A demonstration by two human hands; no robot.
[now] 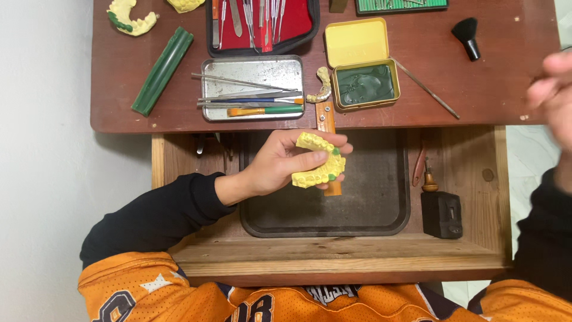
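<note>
Yellow plaster dental cast [319, 160], horseshoe-shaped, with green wax dabs on two teeth; held in left hand [279, 167], fingers curled closed around its arch, above dark tray [381, 220] in open wooden drawer [471, 179]. Right hand [554, 95] blurred at picture's right edge, well apart from tray; grip impossible to tell.

Head view, places given from tray: beyond it, on brown tabletop [494, 83], metal tin [253, 88] bearing several thin instruments and one orange-and-green brush [265, 110]; right of tin, open yellow box of green wax [364, 83] with raised lid; small partial cast [322, 89] between tin and box; long probe [426, 89] right of box; black brush [466, 37] farther right; green wax stick [162, 70] far left; red instrument case [262, 24] at far edge. Right of tray, inside drawer, black block [442, 214].

Risk, as judgement: cast hangs over tray in fingertips only; slipping grip could chip plaster or knock off wax.

Count: yellow casts four (one held, one partial, two at far left edge); wax sticks one; tins one; wax boxes one.
</note>
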